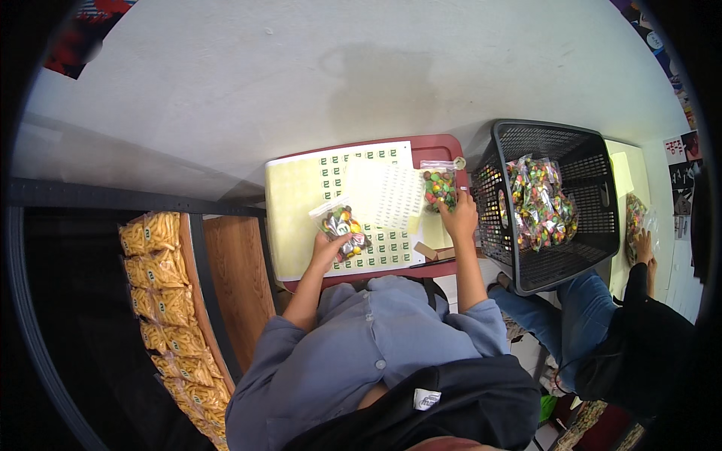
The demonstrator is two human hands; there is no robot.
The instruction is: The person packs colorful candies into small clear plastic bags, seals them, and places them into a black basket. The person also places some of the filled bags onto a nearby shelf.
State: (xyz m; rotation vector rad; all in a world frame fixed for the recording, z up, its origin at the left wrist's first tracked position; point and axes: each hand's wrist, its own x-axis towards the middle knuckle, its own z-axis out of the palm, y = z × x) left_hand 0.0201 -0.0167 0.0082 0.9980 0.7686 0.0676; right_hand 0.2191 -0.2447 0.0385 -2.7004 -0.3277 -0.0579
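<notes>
My left hand (327, 251) grips a clear zip bag of colourful round candies (352, 239) with a printed sticker on its front. This bag is tilted above a large sheet of green-printed stickers (299, 225). At the right, my right hand (461, 217) has its thumb and fingers on the lower right edge of a second zip bag of candies (439, 186), whose zip strip points away from me. Between the two bags lies a smaller sheet of printed labels (397, 194). Under the sheets is a dark red plastic lid (434, 145).
A black plastic basket (555, 280) with many candy bags (538, 203) stands at the right. Beyond it, another person's hand (643, 246) touches a candy bag (634, 220). Bags of yellow stick snacks (161, 287) line a shelf at the left. A wall (254, 84) rises behind.
</notes>
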